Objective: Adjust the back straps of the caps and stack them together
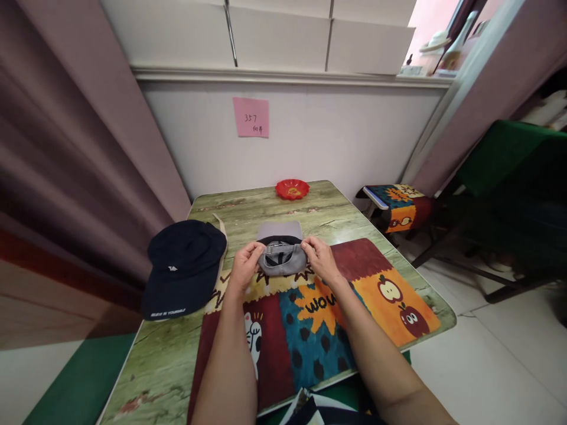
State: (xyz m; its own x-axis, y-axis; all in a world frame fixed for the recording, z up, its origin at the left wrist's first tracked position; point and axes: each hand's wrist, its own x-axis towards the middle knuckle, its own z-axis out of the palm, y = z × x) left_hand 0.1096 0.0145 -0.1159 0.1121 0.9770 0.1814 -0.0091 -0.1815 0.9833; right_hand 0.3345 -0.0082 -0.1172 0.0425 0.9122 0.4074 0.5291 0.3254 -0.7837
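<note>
A grey baseball cap (287, 267) is held between my two hands over the far part of the patterned mat (287, 348). Its back strap and opening face me, and the paler brim (281, 230) points away. My left hand (244, 264) pinches the cap's left edge with thumb and fingers. On the opposite edge, my right hand (321, 257) grips the cap in the same way. To the left of my left hand lies a dark navy cap (186, 254) with white lettering on its brim, and a beige strap (221, 233) shows along its right side.
A red scalloped dish (292, 189) stands at the table's far edge. The wood-patterned table (248, 206) meets a white wall bearing a pink note (251, 117). Curtains hang on the left. At right are a stool with a patterned cover (401, 206) and a dark chair.
</note>
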